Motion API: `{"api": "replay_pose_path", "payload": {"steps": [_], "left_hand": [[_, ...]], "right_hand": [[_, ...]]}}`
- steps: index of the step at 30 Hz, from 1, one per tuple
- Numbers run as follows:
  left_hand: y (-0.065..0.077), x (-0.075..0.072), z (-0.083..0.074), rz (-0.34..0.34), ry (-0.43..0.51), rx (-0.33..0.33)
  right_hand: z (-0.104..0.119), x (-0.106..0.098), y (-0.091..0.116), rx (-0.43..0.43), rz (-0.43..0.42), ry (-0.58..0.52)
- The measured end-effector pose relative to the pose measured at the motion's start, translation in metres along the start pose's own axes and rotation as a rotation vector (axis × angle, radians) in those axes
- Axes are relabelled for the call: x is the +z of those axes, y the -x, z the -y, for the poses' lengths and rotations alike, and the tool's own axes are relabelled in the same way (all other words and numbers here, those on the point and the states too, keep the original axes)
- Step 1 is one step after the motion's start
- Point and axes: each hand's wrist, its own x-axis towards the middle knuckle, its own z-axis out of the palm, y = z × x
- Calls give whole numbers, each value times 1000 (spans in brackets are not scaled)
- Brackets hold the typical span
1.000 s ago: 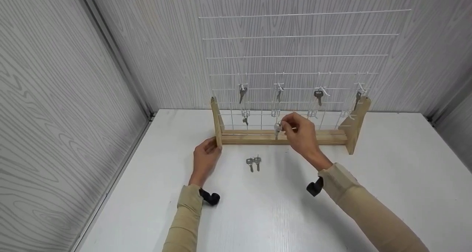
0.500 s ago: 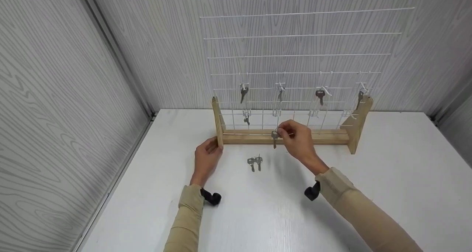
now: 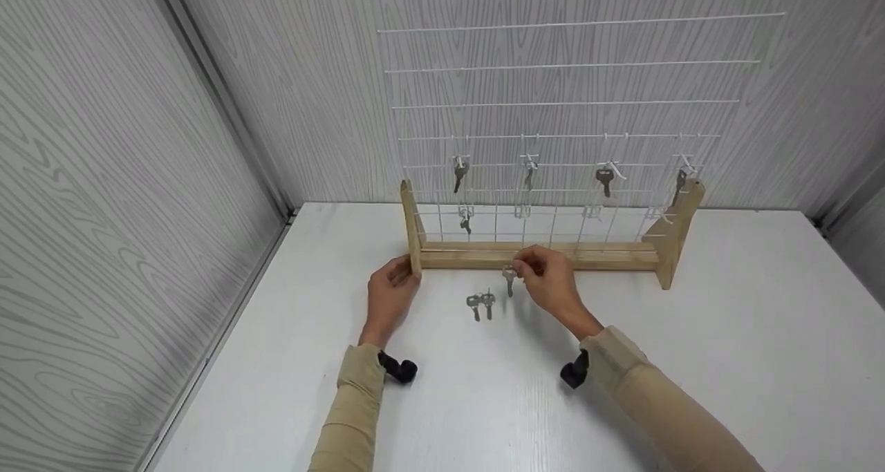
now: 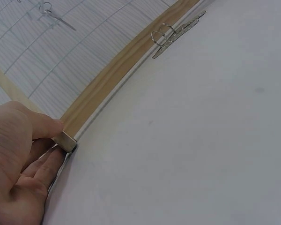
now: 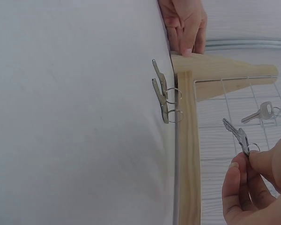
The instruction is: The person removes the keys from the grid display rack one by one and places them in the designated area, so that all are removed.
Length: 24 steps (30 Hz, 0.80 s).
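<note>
A white wire grid rack point(image 3: 567, 104) stands on a wooden base point(image 3: 470, 259). My left hand point(image 3: 390, 296) grips its left wooden end piece point(image 3: 412, 233) low down, thumb on one side and fingers on the other. Between thumb and fingertips my right hand point(image 3: 551, 284) pinches a silver key point(image 3: 509, 283) by its ring. That key hangs just in front of the base; the right wrist view shows its toothed blade point(image 5: 233, 128). Two more ringed keys point(image 3: 482, 306) lie side by side on the table, left of the held one.
Several keys hang from hooks in the grid's upper row, among them a dark-headed key point(image 3: 605, 180). A small key point(image 3: 466, 223) hangs at the left of the lower row, beside bare hooks point(image 3: 523, 211). The right wooden end point(image 3: 676, 233) stands on the white table point(image 3: 747, 334).
My right hand has moved down and toward me with the key, from in front of the grid to just before the base. The left hand has stayed on the end piece.
</note>
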Motion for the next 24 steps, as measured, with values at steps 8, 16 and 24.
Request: {"api": "replay_pose_path", "payload": {"steps": [8, 16, 24], "left_hand": [[0, 1, -1, 0, -15, -20], [1, 1, 0, 11, 30, -8], [0, -1, 2, 9, 38, 0]], "right_hand": [[-14, 9, 4, 72, 39, -43], [-21, 14, 6, 222, 99, -63], [-20, 17, 5, 315, 149, -19]]}}
